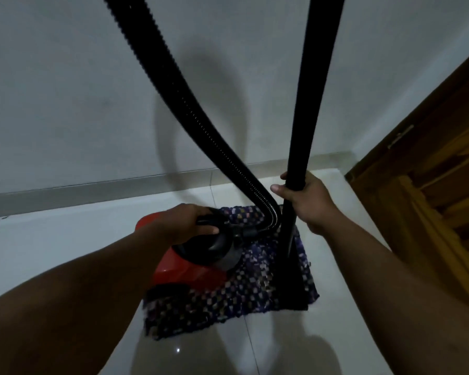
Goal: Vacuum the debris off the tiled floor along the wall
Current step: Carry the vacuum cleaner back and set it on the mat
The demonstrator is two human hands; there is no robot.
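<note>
Your red vacuum (179,272) sits on a checkered mat (228,301). Your left hand (184,223) clasps its black handle (209,220); your right hand (306,198) grips the upright black wand (309,104)

The tiled floor (65,239) is glossy and smooth, with a point reflection visible near the bottom. The wall (79,90) has a matt painted finish. The vacuum body (173,269) is glossy red plastic. The hose (190,104) is ribbed black plastic; the wand (309,90) is smooth and matt black. The mat (228,301) is woven cloth with a rough texture. The door (431,171) is varnished wood.
</note>
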